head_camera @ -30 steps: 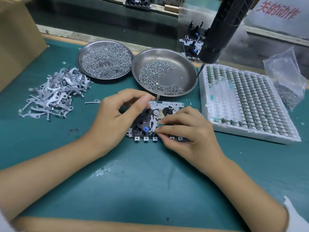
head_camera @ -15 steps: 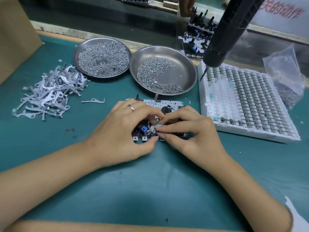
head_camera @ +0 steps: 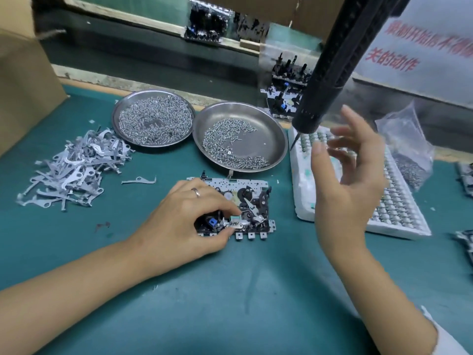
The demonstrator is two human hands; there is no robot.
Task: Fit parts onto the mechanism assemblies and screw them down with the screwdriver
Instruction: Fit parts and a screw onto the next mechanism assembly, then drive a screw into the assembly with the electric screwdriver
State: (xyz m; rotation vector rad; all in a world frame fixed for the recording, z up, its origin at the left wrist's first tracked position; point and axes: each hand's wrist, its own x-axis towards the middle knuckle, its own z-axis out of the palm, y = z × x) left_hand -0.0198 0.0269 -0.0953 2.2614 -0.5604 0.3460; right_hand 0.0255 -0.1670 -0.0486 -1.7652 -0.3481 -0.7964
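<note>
A mechanism assembly (head_camera: 252, 201) of metal plate and black plastic lies on the green mat in the middle. My left hand (head_camera: 184, 221) rests on its left half, with thumb and fingertips pinching a small part near its front edge. My right hand (head_camera: 350, 175) is raised in the air to the right of the assembly, fingers spread and holding nothing. It is just below and right of the black electric screwdriver (head_camera: 332, 65), which hangs from above with its tip over the white tray.
Two steel dishes of screws (head_camera: 153, 119) (head_camera: 271, 139) stand behind the assembly. A heap of grey metal levers (head_camera: 74, 167) lies at the left, one loose lever (head_camera: 139, 180) beside it. A white foam tray (head_camera: 304, 190) of small parts and a plastic bag (head_camera: 407, 149) sit at the right.
My right hand has left the assembly and risen up toward the hanging screwdriver. My left hand stays on the assembly, still pinching at its front edge.
</note>
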